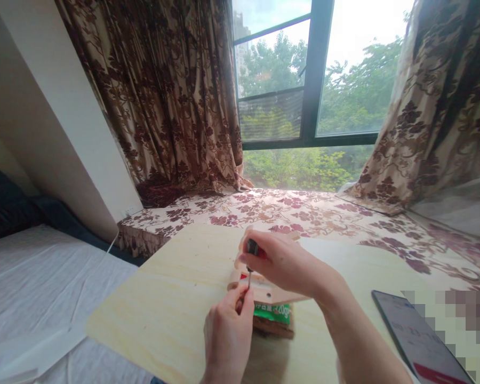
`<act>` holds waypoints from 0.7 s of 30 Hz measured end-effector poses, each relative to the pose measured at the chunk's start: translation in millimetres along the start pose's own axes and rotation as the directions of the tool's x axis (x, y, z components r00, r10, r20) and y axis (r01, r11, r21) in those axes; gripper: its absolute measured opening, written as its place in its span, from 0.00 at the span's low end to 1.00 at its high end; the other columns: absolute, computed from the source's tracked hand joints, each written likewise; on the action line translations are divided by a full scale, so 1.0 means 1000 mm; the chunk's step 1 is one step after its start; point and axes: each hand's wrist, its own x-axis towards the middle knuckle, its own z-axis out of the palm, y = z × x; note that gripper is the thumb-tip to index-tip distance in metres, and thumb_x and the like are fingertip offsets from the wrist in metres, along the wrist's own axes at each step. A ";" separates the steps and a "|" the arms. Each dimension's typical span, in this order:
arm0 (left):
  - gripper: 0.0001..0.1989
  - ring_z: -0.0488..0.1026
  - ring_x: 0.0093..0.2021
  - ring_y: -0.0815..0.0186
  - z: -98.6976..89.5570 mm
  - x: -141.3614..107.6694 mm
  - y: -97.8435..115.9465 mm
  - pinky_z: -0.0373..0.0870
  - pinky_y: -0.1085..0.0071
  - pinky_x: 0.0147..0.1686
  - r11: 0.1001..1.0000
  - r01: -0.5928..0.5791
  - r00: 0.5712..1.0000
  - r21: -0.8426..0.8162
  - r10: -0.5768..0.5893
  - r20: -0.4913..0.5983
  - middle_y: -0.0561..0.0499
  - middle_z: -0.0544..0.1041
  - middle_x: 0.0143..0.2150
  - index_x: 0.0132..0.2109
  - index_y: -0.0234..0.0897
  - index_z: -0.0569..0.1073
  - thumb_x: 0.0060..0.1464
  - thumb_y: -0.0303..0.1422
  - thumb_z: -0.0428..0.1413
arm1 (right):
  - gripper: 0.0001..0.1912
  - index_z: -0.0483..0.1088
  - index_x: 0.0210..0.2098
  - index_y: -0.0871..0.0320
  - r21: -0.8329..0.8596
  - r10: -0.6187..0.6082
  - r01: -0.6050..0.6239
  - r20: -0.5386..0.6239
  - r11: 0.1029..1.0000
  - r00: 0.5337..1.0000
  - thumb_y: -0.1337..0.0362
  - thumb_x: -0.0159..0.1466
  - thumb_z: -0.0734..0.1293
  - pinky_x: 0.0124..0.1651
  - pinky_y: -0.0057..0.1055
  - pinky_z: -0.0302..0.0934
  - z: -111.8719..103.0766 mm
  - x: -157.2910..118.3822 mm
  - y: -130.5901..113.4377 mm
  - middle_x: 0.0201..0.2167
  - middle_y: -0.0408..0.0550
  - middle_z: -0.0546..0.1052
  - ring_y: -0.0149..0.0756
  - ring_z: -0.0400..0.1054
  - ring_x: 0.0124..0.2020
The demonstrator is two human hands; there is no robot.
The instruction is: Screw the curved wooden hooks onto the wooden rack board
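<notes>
My right hand (290,261) is closed around the dark and red handle of a screwdriver (252,247), held upright. Its thin metal shaft points down to the fingertips of my left hand (230,325), which are pinched together at the lower end. Whatever those fingers hold is hidden. Beneath both hands lies a pale wooden piece (282,293) with a small dark hole in its near face. Under it are a green package (271,313) printed with "220g" and a brown block (276,328). My right hand covers part of the wooden piece.
A pale wood-grain tabletop (164,282) carries the work. At its right lies a dark-screened tablet or phone (416,336). A bed (44,272) is at the left. Behind stand a floral-covered window ledge (272,205), patterned curtains (164,96) and a window (308,106).
</notes>
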 end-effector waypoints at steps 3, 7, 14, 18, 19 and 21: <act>0.12 0.77 0.31 0.64 0.000 0.000 0.000 0.73 0.71 0.35 1.000 -0.001 1.000 -0.004 0.001 0.001 0.50 0.80 0.30 0.38 0.43 0.78 0.53 0.36 0.51 | 0.06 0.68 0.33 0.58 0.001 -0.019 0.019 0.023 1.000 1.000 0.62 0.63 0.63 0.29 0.27 0.46 0.000 -0.001 -0.003 0.27 0.43 0.71 0.28 0.60 0.28; 0.12 0.77 0.31 0.63 0.002 0.000 -0.001 0.73 0.71 0.35 1.000 0.001 1.000 -0.002 -0.002 -0.010 0.49 0.80 0.30 0.38 0.42 0.78 0.53 0.37 0.50 | 0.10 0.66 0.30 0.58 -0.088 0.033 -0.035 -0.030 0.996 0.999 0.59 0.64 0.62 0.27 0.28 0.44 0.002 0.002 -0.001 0.23 0.43 0.70 0.28 0.58 0.25; 0.13 0.77 0.31 0.63 0.003 -0.001 -0.002 0.73 0.70 0.35 1.000 0.002 1.000 -0.007 -0.002 -0.018 0.49 0.80 0.30 0.37 0.42 0.78 0.53 0.37 0.50 | 0.05 0.68 0.35 0.56 -0.015 -0.027 0.027 0.004 1.000 1.000 0.62 0.61 0.62 0.27 0.26 0.45 0.003 0.002 0.002 0.23 0.40 0.69 0.27 0.58 0.25; 0.13 0.78 0.31 0.62 0.003 -0.001 -0.003 0.73 0.70 0.36 1.000 0.010 1.000 -0.010 -0.010 -0.016 0.49 0.80 0.30 0.38 0.42 0.78 0.53 0.38 0.50 | 0.10 0.68 0.31 0.57 -0.068 0.023 -0.025 -0.033 0.997 0.999 0.58 0.62 0.62 0.27 0.27 0.45 0.004 0.003 0.000 0.23 0.42 0.69 0.28 0.59 0.25; 0.13 0.78 0.32 0.62 0.003 -0.001 -0.004 0.73 0.70 0.36 1.000 0.012 1.000 -0.010 -0.013 -0.016 0.49 0.80 0.30 0.38 0.42 0.78 0.53 0.38 0.50 | 0.11 0.68 0.30 0.57 -0.083 0.037 -0.041 -0.049 0.996 0.998 0.57 0.62 0.63 0.27 0.28 0.45 0.004 0.003 0.000 0.22 0.42 0.69 0.28 0.58 0.25; 0.13 0.78 0.32 0.61 0.004 -0.001 -0.005 0.73 0.69 0.36 1.000 0.015 1.000 -0.011 -0.015 -0.014 0.49 0.80 0.30 0.38 0.42 0.78 0.53 0.38 0.49 | 0.08 0.68 0.33 0.57 -0.068 0.028 -0.032 -0.049 0.997 0.998 0.58 0.61 0.63 0.27 0.27 0.45 0.002 0.003 0.000 0.23 0.41 0.69 0.28 0.58 0.25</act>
